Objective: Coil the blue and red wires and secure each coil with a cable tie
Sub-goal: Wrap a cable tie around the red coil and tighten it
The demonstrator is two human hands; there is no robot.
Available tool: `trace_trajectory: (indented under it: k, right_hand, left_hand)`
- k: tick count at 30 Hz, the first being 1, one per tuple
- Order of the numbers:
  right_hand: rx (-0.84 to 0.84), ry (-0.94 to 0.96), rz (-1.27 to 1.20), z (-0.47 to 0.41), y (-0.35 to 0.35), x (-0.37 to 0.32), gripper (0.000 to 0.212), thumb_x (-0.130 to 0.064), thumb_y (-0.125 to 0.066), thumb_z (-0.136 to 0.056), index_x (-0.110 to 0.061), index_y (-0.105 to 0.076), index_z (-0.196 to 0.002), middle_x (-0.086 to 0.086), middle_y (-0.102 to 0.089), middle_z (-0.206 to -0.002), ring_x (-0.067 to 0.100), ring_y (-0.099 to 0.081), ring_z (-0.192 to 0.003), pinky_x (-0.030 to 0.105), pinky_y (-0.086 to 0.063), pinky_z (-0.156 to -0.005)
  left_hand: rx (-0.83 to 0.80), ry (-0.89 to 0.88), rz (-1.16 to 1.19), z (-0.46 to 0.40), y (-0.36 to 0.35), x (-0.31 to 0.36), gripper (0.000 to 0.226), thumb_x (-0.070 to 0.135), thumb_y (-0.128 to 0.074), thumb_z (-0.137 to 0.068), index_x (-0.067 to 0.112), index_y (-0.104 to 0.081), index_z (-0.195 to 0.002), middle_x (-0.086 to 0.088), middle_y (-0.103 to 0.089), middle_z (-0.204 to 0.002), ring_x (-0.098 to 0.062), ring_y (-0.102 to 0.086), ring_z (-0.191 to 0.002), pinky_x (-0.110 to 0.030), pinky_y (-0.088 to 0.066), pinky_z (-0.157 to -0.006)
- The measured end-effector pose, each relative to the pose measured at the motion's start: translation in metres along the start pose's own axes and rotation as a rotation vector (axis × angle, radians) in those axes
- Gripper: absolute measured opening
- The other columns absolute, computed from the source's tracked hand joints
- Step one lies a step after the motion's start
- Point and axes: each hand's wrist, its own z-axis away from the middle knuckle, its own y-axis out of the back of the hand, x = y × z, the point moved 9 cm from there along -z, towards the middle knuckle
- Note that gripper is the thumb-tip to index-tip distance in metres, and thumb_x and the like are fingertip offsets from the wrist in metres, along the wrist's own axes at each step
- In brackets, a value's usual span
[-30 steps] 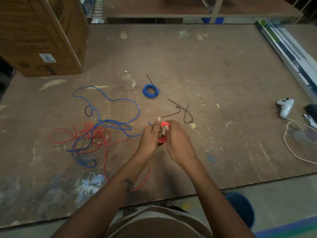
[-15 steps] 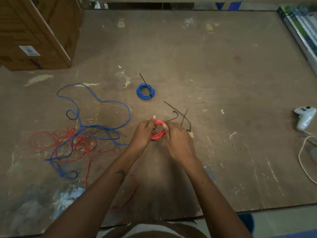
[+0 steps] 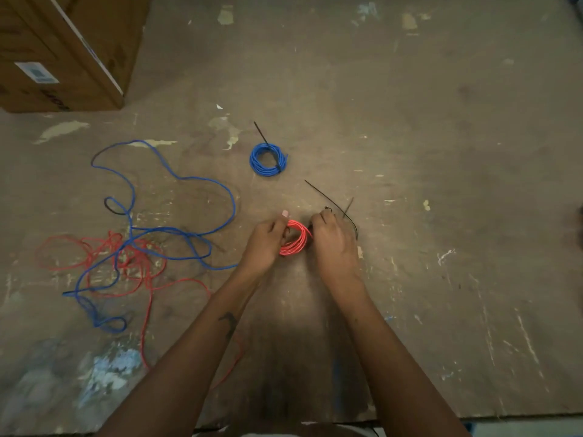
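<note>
Together both hands grip one red wire coil [image 3: 295, 238] above the desk [image 3: 441, 184]: left hand [image 3: 265, 242] pinching its left side, right hand [image 3: 331, 241] its right.

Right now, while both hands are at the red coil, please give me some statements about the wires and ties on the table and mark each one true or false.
1. The small blue coil already has a black tie across it. True.
2. The red coil lies alone on the table, far from the hands. False: the left hand and the right hand hold it between them.
3. Loose black cable ties lie just beyond the right hand. True.
4. All blue wire is coiled. False: a long loose blue wire is tangled with loose red wire on the left.
5. A cardboard box stands at the far left. True.
</note>
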Motion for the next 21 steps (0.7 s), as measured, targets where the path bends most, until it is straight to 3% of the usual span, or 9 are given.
trace_trajectory:
  k: [6,9,14,17,21]
  right_hand:
    - [0.029,0.087,-0.011,-0.007,-0.007,0.002,0.019,-0.002,-0.079,-0.080,-0.009,-0.068,-0.095,0.010,-0.063,-0.094,0.029,-0.064,-0.086,0.041,-0.052,-0.070]
    - [0.045,0.151,-0.021,-0.005,-0.007,0.003,0.020,0.000,-0.074,-0.083,-0.010,-0.064,-0.097,0.011,-0.062,-0.097,0.031,-0.063,-0.089,0.042,-0.051,-0.072]
    - [-0.069,0.179,-0.008,-0.003,-0.003,0.005,0.022,0.002,-0.064,-0.088,-0.010,-0.067,-0.106,0.010,-0.062,-0.107,0.032,-0.063,-0.101,0.045,-0.054,-0.080]
    - [-0.090,0.223,0.002,-0.004,0.001,0.000,0.022,0.005,-0.064,-0.088,-0.007,-0.069,-0.106,0.011,-0.063,-0.105,0.033,-0.064,-0.101,0.045,-0.053,-0.078]
    - [-0.041,0.227,-0.142,0.001,0.011,-0.002,0.033,0.004,-0.062,-0.093,-0.009,-0.068,-0.123,0.010,-0.061,-0.115,0.030,-0.062,-0.109,0.042,-0.054,-0.086]
  left_hand:
    - [0.103,0.011,-0.013,0.010,0.012,-0.008,0.053,0.048,-0.048,-0.111,0.021,-0.068,-0.070,0.008,-0.068,-0.064,-0.003,-0.057,-0.060,-0.028,-0.043,-0.066]
    - [0.114,0.018,0.025,0.019,0.018,-0.007,0.053,0.046,-0.049,-0.112,0.021,-0.071,-0.072,0.007,-0.067,-0.063,-0.002,-0.056,-0.059,-0.024,-0.043,-0.064]
    - [0.106,0.055,0.141,0.033,0.024,-0.017,0.054,0.049,-0.051,-0.110,0.018,-0.074,-0.073,-0.004,-0.070,-0.073,-0.016,-0.061,-0.071,-0.041,-0.051,-0.075]
    - [0.118,0.044,0.142,0.040,0.022,-0.014,0.053,0.045,-0.050,-0.111,0.016,-0.073,-0.074,-0.003,-0.067,-0.071,-0.013,-0.058,-0.067,-0.036,-0.049,-0.072]
    - [0.149,0.029,0.096,0.047,0.021,-0.009,0.053,0.044,-0.049,-0.112,0.014,-0.071,-0.074,0.002,-0.064,-0.066,-0.005,-0.054,-0.057,-0.023,-0.044,-0.063]
